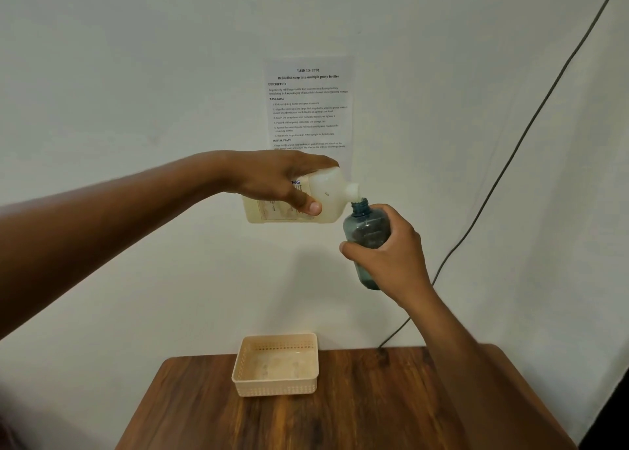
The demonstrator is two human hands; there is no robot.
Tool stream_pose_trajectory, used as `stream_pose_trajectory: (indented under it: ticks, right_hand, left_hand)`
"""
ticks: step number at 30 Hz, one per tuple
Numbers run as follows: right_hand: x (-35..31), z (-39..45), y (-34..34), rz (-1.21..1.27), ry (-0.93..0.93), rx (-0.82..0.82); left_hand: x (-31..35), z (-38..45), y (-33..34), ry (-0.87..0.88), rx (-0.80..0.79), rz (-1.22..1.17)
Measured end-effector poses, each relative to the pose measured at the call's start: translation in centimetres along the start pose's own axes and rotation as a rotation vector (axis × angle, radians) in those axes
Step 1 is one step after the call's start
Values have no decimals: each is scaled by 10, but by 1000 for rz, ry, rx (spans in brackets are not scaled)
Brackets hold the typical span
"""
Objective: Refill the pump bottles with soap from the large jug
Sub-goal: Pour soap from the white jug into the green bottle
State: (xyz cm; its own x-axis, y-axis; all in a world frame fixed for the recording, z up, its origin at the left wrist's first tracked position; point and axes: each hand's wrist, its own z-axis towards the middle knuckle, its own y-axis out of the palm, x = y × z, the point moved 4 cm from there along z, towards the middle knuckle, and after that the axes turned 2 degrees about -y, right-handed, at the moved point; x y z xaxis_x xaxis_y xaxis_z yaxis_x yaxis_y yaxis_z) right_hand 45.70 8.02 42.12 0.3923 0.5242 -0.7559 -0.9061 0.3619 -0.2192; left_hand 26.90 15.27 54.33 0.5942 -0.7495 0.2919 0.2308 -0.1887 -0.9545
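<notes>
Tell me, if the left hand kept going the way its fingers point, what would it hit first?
Probably the blue bottle in the right hand; the left hand points rightward, and the jug spout already meets that bottle's mouth. Depth is uncertain.

The table (357, 408) carries one obstacle, a basket (276, 364) at its rear edge near the wall (136, 75). Open tabletop lies to the front and right of the basket. Above it, both hands hold a jug (326, 197) and bottle (366, 231) well clear. A cable (510, 156) runs down the wall at right.
</notes>
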Motion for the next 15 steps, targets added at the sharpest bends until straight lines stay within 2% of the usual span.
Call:
stream_pose_trajectory:
  ticks: [15]
  right_hand:
    - [1,1,2,2,-2,-9]
  left_hand:
    - [-1,0,0,-8,-12,3]
